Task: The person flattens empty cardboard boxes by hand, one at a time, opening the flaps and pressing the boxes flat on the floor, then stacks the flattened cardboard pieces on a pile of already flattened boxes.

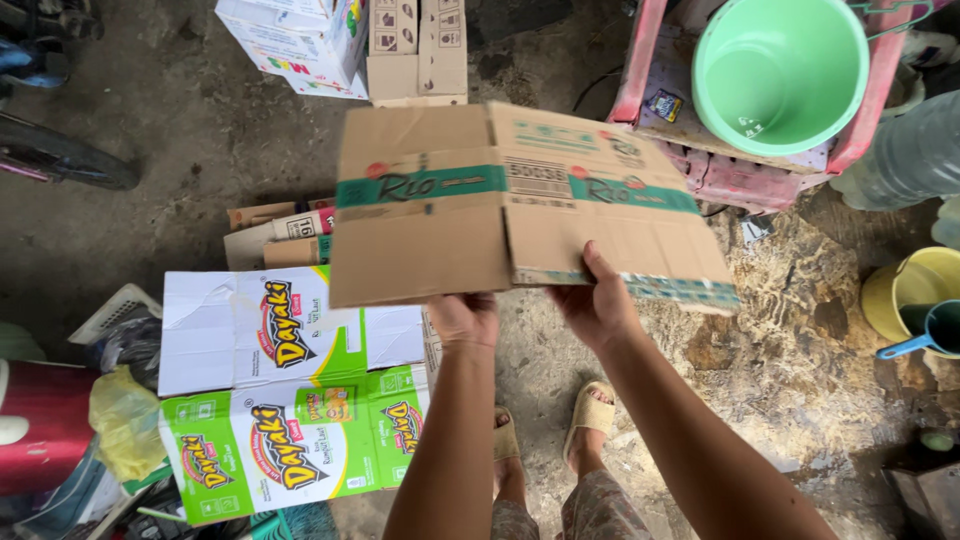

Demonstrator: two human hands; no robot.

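I hold a flattened brown cardboard box [470, 200] with a green stripe out in front of me, above the concrete floor. My left hand [463, 318] grips its lower edge near the middle fold. Further to the right, my right hand [592, 300] grips the same edge, thumb over the front face. Below and to the left, a flattened white and green printed carton [290, 400] lies spread on the floor. My feet in beige sandals [590, 410] stand under the held box.
More flattened cartons [275, 235] lie behind the printed one. Stacked boxes [340, 45] stand at the top. A green plastic basin [780, 70] rests on a pink wooden frame [740, 175] at upper right. A yellow bucket [915, 290] sits right; bags and clutter [120, 420] lie left.
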